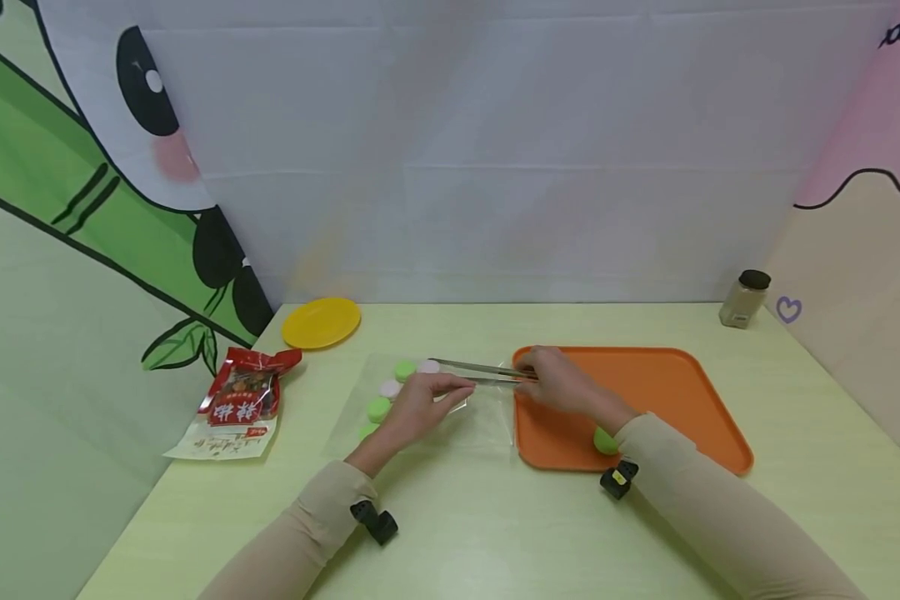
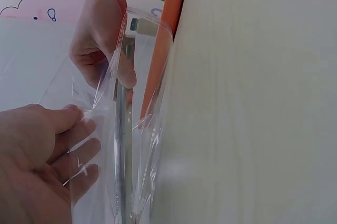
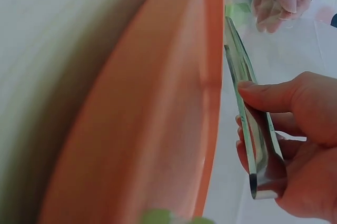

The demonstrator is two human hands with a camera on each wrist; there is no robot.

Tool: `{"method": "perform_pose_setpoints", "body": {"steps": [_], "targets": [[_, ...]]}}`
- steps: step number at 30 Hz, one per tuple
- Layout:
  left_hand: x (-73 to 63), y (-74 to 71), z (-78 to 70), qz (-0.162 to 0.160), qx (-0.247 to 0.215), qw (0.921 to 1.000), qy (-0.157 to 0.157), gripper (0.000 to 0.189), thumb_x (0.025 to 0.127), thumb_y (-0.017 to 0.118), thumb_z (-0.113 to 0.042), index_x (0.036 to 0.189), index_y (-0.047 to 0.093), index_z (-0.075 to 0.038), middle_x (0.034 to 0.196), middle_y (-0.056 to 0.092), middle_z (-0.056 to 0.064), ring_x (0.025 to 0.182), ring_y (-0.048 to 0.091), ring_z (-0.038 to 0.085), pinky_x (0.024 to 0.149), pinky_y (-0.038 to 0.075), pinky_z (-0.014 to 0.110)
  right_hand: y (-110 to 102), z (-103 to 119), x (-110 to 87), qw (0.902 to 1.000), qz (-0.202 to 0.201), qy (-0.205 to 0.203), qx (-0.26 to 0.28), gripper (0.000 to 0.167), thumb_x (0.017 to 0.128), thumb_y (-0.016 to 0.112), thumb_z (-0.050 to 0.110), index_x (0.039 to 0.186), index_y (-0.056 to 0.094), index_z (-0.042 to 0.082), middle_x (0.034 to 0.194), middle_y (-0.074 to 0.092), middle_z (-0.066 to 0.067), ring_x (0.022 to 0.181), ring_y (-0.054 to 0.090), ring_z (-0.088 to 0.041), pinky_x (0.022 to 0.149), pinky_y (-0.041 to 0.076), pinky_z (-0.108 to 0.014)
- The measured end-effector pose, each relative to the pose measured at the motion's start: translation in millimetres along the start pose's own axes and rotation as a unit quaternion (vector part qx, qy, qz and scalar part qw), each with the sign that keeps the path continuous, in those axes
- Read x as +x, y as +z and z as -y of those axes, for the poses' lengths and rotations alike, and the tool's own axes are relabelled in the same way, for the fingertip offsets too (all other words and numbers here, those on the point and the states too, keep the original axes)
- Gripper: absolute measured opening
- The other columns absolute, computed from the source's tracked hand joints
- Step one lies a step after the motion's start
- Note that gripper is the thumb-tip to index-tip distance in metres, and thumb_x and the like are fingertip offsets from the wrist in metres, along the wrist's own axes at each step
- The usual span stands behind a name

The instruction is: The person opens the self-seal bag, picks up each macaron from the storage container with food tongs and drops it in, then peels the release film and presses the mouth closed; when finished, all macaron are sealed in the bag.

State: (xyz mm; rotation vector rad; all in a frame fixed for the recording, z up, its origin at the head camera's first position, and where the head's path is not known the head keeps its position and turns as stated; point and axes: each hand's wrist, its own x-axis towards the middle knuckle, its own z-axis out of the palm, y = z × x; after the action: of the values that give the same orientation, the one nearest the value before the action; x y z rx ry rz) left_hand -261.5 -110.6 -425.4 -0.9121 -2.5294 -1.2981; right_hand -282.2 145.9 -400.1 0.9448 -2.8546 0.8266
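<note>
My left hand [image 1: 418, 407] pinches the edge of a clear plastic bag [image 1: 483, 429] between thumb and fingertips. The bag lies on the table with several round pieces in it, some green [image 1: 378, 409] and some pale [image 1: 389, 388]; they look like macarons. My right hand [image 1: 564, 382] grips metal tongs [image 3: 247, 87] over the left edge of the orange tray [image 1: 660, 392]. From there the tongs extend leftward into the bag, their arms close together. Whether the tips hold a piece is hard to tell. A similar green piece [image 1: 605, 442] sits on the tray near the right wrist.
On the left lies a red and white food packet [image 1: 242, 400], with a yellow plate [image 1: 321, 323] behind it. A black-capped jar [image 1: 745, 300] stands at the back right corner. A printed cloth [image 1: 495, 158] hangs behind the table [image 1: 465, 533].
</note>
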Motion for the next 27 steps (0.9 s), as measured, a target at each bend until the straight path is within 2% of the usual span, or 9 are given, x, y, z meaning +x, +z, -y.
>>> {"method": "perform_pose_setpoints", "body": {"steps": [5, 14, 21, 27], "targets": [[0.2, 0.9, 0.8, -0.001, -0.007, 1.0, 0.007, 0.018, 0.095, 0.071, -0.014, 0.106, 0.077, -0.001, 0.1, 0.076, 0.005, 0.099, 0.071, 0.02, 0.089, 0.056, 0.036, 1.0, -1.4, 0.0, 1.0, -0.003, 0.002, -0.002, 0.013, 0.089, 0.075, 0.005, 0.099, 0.072, -0.002, 0.085, 0.063, -0.002, 0.077, 0.053, -0.017, 0.067, 0.049, -0.032], [2.0, -0.3, -1.3, 0.007, -0.005, 0.9999, 0.012, 0.018, 0.095, 0.07, -0.012, 0.107, 0.077, 0.0, 0.102, 0.076, 0.006, 0.099, 0.071, 0.021, 0.09, 0.056, 0.035, 2.8, -2.3, -0.3, 0.9991, -0.034, -0.015, -0.022, 0.013, 0.088, 0.075, 0.003, 0.099, 0.072, -0.003, 0.089, 0.064, -0.005, 0.081, 0.055, -0.019, 0.071, 0.052, -0.034], [2.9, -0.2, 0.1, 0.008, 0.001, 0.9999, 0.008, 0.018, 0.095, 0.07, -0.012, 0.107, 0.077, 0.0, 0.102, 0.076, 0.007, 0.099, 0.071, 0.022, 0.09, 0.056, 0.036, 2.7, 0.3, -0.3, 0.9996, -0.022, -0.002, -0.019, 0.014, 0.09, 0.073, 0.002, 0.102, 0.07, -0.005, 0.09, 0.063, -0.008, 0.08, 0.053, -0.02, 0.071, 0.051, -0.035], [1.0, 0.6, -0.4, 0.009, 0.004, 0.9999, 0.003, 0.018, 0.095, 0.07, -0.012, 0.107, 0.077, 0.0, 0.102, 0.076, 0.008, 0.1, 0.071, 0.023, 0.089, 0.056, 0.037, 4.5, 2.5, -1.8, 0.9997, -0.007, 0.009, -0.019, 0.024, 0.092, 0.071, 0.004, 0.113, 0.068, -0.008, 0.101, 0.064, -0.015, 0.092, 0.057, -0.027, 0.078, 0.054, -0.037]]}}
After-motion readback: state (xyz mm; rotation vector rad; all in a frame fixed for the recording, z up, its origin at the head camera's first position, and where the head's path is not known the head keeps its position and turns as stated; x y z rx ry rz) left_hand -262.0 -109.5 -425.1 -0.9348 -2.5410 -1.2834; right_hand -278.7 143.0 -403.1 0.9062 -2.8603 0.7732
